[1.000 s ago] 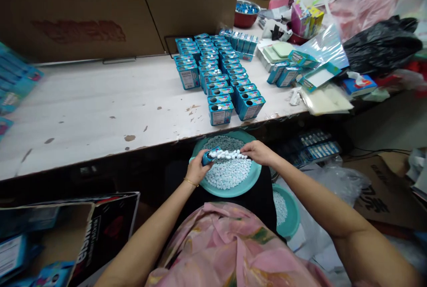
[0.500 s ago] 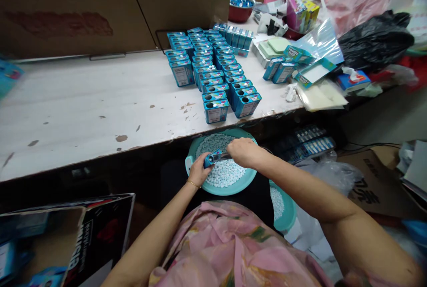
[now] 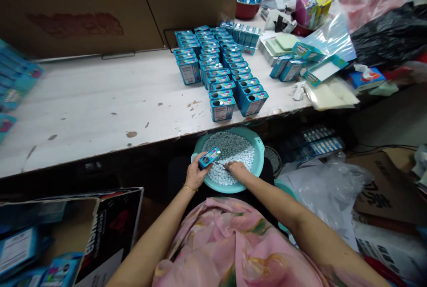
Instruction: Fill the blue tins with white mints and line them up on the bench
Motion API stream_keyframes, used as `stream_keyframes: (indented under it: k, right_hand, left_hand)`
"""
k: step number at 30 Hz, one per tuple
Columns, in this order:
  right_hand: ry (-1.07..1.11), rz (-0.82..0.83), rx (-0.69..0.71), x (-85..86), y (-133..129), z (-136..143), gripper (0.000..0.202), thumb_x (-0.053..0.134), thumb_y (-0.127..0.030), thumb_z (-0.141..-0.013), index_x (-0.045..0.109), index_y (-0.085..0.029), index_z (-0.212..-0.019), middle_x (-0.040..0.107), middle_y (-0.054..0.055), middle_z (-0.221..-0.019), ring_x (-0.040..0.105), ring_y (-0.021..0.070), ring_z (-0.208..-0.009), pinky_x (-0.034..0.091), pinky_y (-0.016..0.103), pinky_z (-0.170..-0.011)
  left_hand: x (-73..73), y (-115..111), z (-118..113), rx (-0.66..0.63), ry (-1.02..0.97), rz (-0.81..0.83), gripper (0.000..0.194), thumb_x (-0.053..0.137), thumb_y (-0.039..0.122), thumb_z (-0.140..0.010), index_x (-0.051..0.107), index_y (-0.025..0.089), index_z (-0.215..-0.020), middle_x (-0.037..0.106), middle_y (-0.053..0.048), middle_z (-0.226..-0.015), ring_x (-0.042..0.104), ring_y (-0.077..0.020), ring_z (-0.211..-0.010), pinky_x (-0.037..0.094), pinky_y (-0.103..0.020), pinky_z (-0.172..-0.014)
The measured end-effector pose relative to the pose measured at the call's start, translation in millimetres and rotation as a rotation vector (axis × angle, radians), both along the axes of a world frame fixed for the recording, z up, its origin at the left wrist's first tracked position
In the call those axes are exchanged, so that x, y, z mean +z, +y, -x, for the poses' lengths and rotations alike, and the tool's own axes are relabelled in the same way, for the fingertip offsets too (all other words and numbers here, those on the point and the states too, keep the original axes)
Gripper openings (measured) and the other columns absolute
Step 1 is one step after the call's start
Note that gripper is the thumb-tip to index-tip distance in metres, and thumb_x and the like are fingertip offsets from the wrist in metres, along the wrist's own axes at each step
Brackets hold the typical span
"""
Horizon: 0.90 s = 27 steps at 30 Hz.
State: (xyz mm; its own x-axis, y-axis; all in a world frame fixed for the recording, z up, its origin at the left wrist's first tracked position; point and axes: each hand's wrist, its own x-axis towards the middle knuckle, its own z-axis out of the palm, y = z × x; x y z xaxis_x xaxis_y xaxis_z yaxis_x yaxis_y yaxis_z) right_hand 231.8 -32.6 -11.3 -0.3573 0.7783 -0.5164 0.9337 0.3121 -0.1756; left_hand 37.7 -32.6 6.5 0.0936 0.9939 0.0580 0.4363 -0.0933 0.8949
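Observation:
My left hand [image 3: 194, 174] is closed around a small blue candy box [image 3: 210, 157], tilted over the left side of a turquoise basin. The box has a dark round opening on its top. Small white candies [image 3: 230, 142] fill the turquoise basin [image 3: 260, 164], which sits at my lap. My right hand [image 3: 237, 169] is down at the candies, its fingers closed on a small scoop [image 3: 219, 163]. The scoop's end points toward the box and is hard to make out. Rows of similar blue boxes [image 3: 223, 110] stand upright on the white table just beyond.
The table edge [image 3: 160, 139] runs above the basin. Plastic bags, papers and open blue cartons [image 3: 325, 71] crowd the right side. A red bowl [image 3: 248, 9] stands at the back. An open cardboard box [image 3: 90, 224] with blue packs is at lower left.
My right hand has lowered toward the candies, bringing the scoop down from the box opening. The left hand has turned the box so its top shows more. The view has shifted slightly.

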Motion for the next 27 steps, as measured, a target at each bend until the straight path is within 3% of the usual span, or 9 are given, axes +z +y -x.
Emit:
stream_keyframes:
  k: [6,10,13,19,22,27]
  right_hand:
    - [0.13,0.105,0.039,-0.7,-0.5,-17.8,0.033,0.047,-0.02,-0.076,0.059,-0.029,-0.105,0.063,0.001,-0.102,0.055,0.0176,-0.095,0.04,0.023,-0.072]
    - [0.226,0.155,-0.049,6.2,0.8,-37.7,0.036,0.054,-0.017,-0.07,0.061,-0.024,-0.106,0.063,0.001,-0.102,0.054,0.0162,-0.096,0.039,0.021,-0.077]
    - [0.349,0.141,-0.112,32.0,3.4,-52.7,0.035,0.054,-0.014,-0.069,0.063,-0.019,-0.102,0.066,0.003,-0.091,0.057,0.0148,-0.086,0.04,0.021,-0.073]
    - [0.542,0.046,-0.081,108.4,14.7,-65.0,0.033,0.052,-0.011,-0.07,0.064,-0.017,-0.1,0.064,0.003,-0.081,0.056,0.0125,-0.075,0.039,0.021,-0.068]
    - [0.441,-0.023,0.004,135.6,21.2,-52.5,0.03,0.048,-0.012,-0.072,0.066,-0.019,-0.095,0.064,0.003,-0.079,0.056,0.0132,-0.077,0.037,0.021,-0.068]
    - [0.137,-0.081,0.113,166.8,26.9,-18.2,0.029,0.041,-0.012,-0.074,0.067,-0.019,-0.084,0.065,0.007,-0.086,0.057,0.0181,-0.085,0.037,0.024,-0.07]
  left_hand:
    - [0.8,2.8,1.1,0.074,-0.07,0.012,0.046,0.059,0.037,-0.067,0.047,0.018,-0.107,0.058,-0.004,-0.098,0.056,-0.0157,-0.088,0.042,-0.028,-0.081]
    - [1.0,4.3,2.0,0.096,-0.11,0.032,0.048,0.061,0.038,-0.065,0.048,0.018,-0.106,0.059,-0.003,-0.092,0.057,-0.0154,-0.085,0.043,-0.028,-0.08]
    - [0.6,5.5,1.9,0.102,-0.1,0.021,0.048,0.061,0.038,-0.064,0.048,0.017,-0.106,0.06,-0.003,-0.092,0.057,-0.0155,-0.084,0.043,-0.028,-0.08]
    - [1.2,8.9,-4.2,0.014,0.022,-0.028,0.043,0.06,0.033,-0.065,0.051,0.018,-0.105,0.06,-0.005,-0.1,0.056,-0.0176,-0.09,0.043,-0.031,-0.082]
    - [1.6,9.1,-9.1,-0.026,0.068,-0.037,0.041,0.059,0.03,-0.066,0.051,0.019,-0.105,0.059,-0.005,-0.102,0.055,-0.0184,-0.094,0.043,-0.032,-0.084]
    - [-2.1,6.7,-12.4,-0.079,0.097,-0.056,0.041,0.057,0.024,-0.067,0.051,0.017,-0.107,0.058,-0.006,-0.105,0.054,-0.0192,-0.098,0.042,-0.033,-0.087]
